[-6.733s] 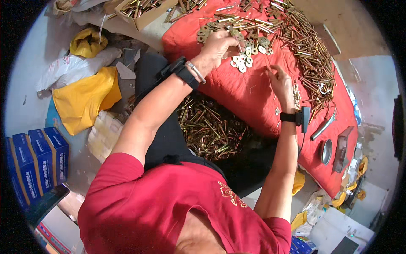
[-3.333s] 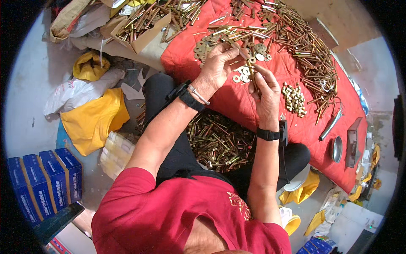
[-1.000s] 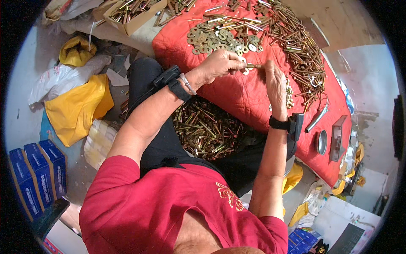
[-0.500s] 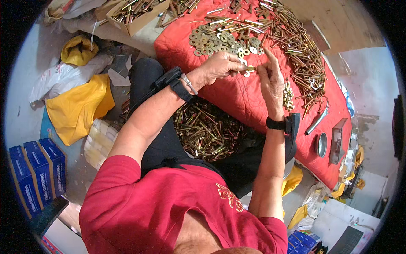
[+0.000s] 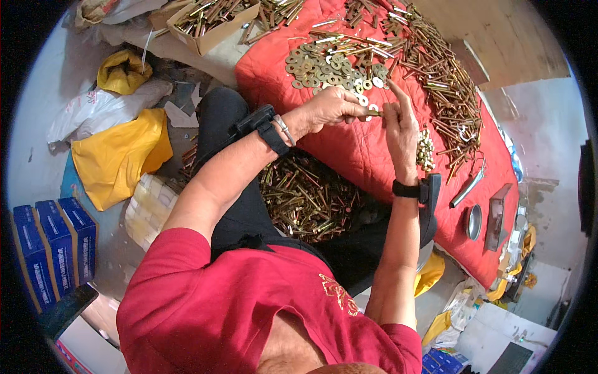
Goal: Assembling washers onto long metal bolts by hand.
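Between my two hands a slim brass-coloured metal bolt [image 5: 374,113] lies roughly level, its ends mostly covered by fingers. My left hand [image 5: 333,109] pinches one end. At the other end the thumb and curled fingers of my right hand [image 5: 402,128] grip it, with the index finger stretched upward. Just beyond the hands, flat metal washers [image 5: 317,65] are heaped on a red quilted cover [image 5: 333,146]. Small pale gold pieces, seemingly nuts [image 5: 425,151], lie beside my right wrist.
Metal tubes [image 5: 445,87] pile along the cover's far right side. A bolt heap [image 5: 308,199] lies between my legs. A carton [image 5: 215,37] of tubes stands far left. A metal bowl [image 5: 473,222] and a handled tool [image 5: 467,187] rest at right; blue boxes [image 5: 59,249] stand left.
Both hands stay together on the bolt and sit slightly lower in the picture. The bolt is more covered by the fingers. The whole view has shifted a little.
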Demonstrator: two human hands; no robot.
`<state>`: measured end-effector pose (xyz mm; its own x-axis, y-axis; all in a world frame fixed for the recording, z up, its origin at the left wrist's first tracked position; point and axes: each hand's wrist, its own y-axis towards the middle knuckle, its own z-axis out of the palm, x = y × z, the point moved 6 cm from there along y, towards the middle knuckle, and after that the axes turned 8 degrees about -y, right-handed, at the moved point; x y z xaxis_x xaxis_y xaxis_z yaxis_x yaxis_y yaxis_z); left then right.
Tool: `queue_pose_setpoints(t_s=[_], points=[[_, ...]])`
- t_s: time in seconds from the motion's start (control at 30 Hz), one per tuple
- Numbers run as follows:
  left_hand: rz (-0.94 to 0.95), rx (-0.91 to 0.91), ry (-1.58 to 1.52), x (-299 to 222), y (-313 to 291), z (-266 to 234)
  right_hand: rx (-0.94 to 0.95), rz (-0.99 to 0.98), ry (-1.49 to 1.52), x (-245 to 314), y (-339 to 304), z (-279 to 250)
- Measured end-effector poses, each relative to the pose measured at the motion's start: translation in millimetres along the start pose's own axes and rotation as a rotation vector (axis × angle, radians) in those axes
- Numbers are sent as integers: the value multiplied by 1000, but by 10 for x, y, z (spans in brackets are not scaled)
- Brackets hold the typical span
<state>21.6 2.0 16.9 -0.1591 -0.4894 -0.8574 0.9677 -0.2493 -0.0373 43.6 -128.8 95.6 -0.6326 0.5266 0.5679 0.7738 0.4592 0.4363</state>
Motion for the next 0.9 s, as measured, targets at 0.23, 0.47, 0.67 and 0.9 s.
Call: queue_pose_setpoints(t_s=[0.23,0.47,0.67,0.9], points=[[-48,-13,49,49,-10,-40,50,-45,-88,108,-17,-20],[-68,6,-7,-40,-44,17,126,34,-77,18,-23,13],[-70,-53,-32,49,32,-112,112,35,-90,-11,10,40],[-106,-76,-39,23,37,-116,-133,-164,-157,53,45,-53]])
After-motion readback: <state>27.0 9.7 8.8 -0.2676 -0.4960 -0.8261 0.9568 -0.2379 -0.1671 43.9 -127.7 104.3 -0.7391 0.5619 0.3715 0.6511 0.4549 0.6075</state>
